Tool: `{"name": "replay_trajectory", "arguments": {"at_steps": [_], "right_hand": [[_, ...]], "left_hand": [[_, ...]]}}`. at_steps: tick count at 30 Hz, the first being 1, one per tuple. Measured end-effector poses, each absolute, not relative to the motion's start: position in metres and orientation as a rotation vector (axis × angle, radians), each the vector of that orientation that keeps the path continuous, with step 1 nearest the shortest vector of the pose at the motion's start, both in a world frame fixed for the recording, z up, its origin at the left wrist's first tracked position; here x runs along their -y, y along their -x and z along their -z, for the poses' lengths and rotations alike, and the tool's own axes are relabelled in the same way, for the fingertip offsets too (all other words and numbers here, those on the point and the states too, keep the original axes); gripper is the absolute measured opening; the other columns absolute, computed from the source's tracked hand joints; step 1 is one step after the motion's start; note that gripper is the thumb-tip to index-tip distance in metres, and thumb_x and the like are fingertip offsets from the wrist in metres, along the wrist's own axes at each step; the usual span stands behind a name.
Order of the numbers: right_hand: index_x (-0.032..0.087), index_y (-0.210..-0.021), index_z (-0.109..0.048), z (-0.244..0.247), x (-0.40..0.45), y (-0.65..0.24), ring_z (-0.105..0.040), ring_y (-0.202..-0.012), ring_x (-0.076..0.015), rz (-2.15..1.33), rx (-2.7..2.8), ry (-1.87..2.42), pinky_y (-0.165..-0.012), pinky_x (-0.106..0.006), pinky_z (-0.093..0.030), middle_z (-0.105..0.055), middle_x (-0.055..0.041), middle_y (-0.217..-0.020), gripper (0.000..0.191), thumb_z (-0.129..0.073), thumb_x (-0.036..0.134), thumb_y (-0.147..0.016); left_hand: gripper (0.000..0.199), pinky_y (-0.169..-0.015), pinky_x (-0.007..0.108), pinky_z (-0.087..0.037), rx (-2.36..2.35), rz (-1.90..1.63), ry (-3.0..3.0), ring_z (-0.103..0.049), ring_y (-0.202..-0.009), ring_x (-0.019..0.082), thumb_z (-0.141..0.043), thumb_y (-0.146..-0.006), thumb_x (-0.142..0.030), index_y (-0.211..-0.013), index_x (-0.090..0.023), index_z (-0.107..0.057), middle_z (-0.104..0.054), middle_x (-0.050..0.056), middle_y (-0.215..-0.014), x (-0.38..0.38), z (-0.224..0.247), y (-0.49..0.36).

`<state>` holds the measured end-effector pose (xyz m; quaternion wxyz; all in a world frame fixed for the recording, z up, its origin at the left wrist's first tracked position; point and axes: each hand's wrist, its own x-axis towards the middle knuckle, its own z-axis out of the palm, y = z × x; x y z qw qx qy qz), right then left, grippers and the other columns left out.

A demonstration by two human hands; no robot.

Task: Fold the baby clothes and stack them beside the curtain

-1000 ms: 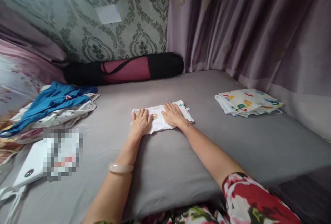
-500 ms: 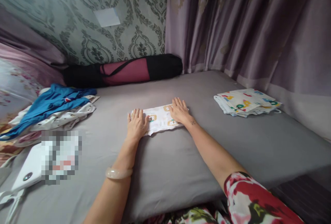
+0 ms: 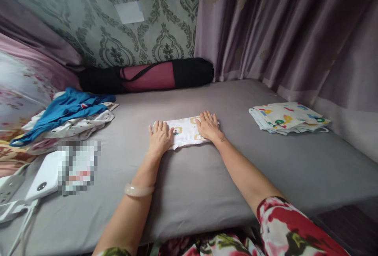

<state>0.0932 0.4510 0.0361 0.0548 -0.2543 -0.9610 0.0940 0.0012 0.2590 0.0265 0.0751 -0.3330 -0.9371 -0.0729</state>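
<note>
A white folded cloth with orange and green prints point(image 3: 186, 131) lies flat on the grey bed sheet point(image 3: 195, 193), in the middle of the view. My left hand point(image 3: 160, 137) rests palm down on its left end, fingers spread. On the right end lies my right hand point(image 3: 209, 126), also flat with its fingers stretched out. Neither hand grips the cloth; both press on its top. The parts of the cloth under the palms are hidden.
Folded cloths with colourful prints point(image 3: 291, 115) lie at the right. At the left are a blue garment point(image 3: 73, 108) on pale clothes, a white device point(image 3: 49, 173) with cables and a blurred item. A black and pink long bag point(image 3: 150, 76) lies along the wall.
The camera view has shifted slightly, so the scene sits a little farther right. Both hands remain flat on the ends of the white cloth.
</note>
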Motion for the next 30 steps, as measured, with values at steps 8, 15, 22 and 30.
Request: {"name": "replay_trajectory", "arguments": {"at_steps": [8, 15, 22, 30], "right_hand": [[0.0, -0.146, -0.037, -0.028, -0.404, -0.087, -0.022, -0.145, -0.0277, -0.255, 2.888, 0.513, -0.118, -0.044, -0.005, -0.033, -0.0188, -0.154, 0.058, -0.027, 0.033, -0.099], [0.0, -0.146, -0.035, -0.026, -0.41, -0.085, -0.022, -0.145, -0.0287, -0.336, 2.956, 0.547, -0.118, -0.046, -0.008, -0.031, -0.0191, -0.155, 0.058, -0.029, 0.031, -0.098], [0.012, -0.135, -0.05, -0.054, -0.441, -0.091, -0.047, -0.128, -0.0215, -0.441, 2.79, 0.691, -0.106, -0.03, -0.034, -0.052, -0.0133, -0.141, 0.045, -0.033, 0.03, -0.098], [0.016, -0.117, -0.065, -0.075, -0.495, -0.122, -0.062, -0.111, -0.0261, -0.52, 2.721, 1.236, -0.088, -0.032, -0.047, -0.068, -0.0143, -0.118, 0.037, -0.039, 0.034, -0.096]], "left_hand": [[0.058, -0.119, 0.052, -0.014, 2.783, 0.189, 1.282, -0.023, -0.146, 0.028, -0.021, -0.1, -0.038, -0.146, -0.007, -0.038, -0.033, 0.016, -0.154, -0.28, -0.023, -0.028], [0.056, -0.118, 0.051, -0.016, 2.823, 0.241, 1.317, -0.026, -0.145, 0.028, -0.027, -0.099, -0.041, -0.145, -0.011, -0.038, -0.036, 0.016, -0.153, -0.278, -0.02, -0.022], [0.052, -0.105, 0.041, -0.038, 2.751, 0.388, 1.001, -0.051, -0.125, 0.029, -0.033, -0.095, -0.04, -0.133, -0.008, -0.049, -0.055, 0.02, -0.134, -0.256, -0.032, 0.001], [0.055, -0.084, 0.042, -0.049, 3.062, 0.378, 0.371, -0.06, -0.107, 0.036, -0.039, -0.088, -0.049, -0.117, -0.009, -0.063, -0.066, 0.023, -0.112, -0.227, -0.037, 0.031]]}}
